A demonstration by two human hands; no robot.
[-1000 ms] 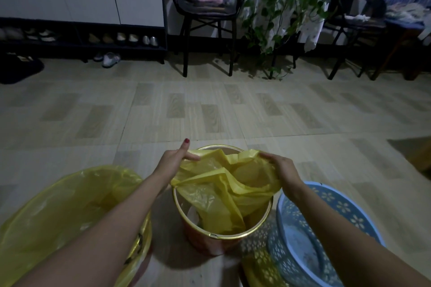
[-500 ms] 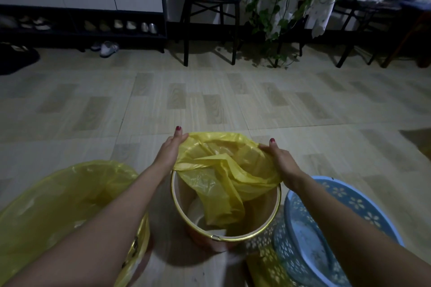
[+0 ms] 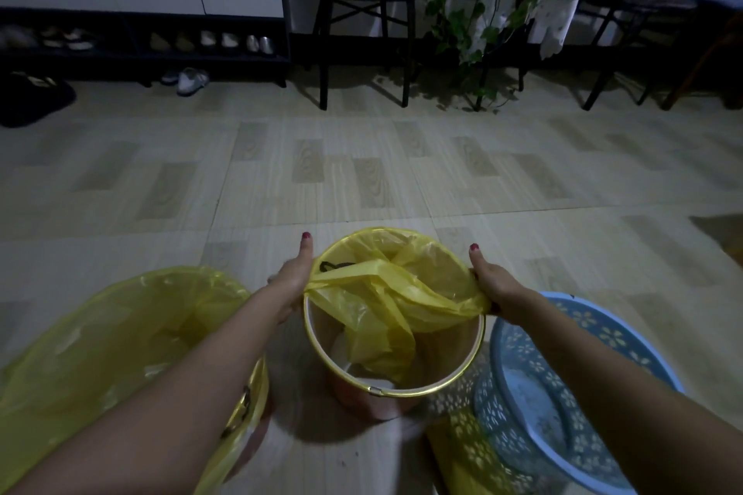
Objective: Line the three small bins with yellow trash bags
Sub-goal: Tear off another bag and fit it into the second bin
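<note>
Three small bins stand on the floor in front of me. The left bin (image 3: 245,406) is lined with a yellow bag (image 3: 120,342). The middle gold-rimmed bin (image 3: 426,390) has a yellow trash bag (image 3: 386,293) stretched over its far rim, while the near edge hangs loose inside. My left hand (image 3: 291,279) grips the bag at the left rim. My right hand (image 3: 492,285) grips it at the right rim. The blue perforated bin (image 3: 563,386) at the right has no bag.
Wood-pattern floor stretches ahead. A black chair (image 3: 362,12) with a paw cushion, a trailing plant (image 3: 482,12) and more chairs line the far wall. A shoe rack (image 3: 140,44) runs along the back left. Something yellow (image 3: 454,450) lies beside the blue bin.
Both hands have pulled the bag's mouth apart and over the far rim of the middle bin; the bunched bag has opened out and dropped lower.
</note>
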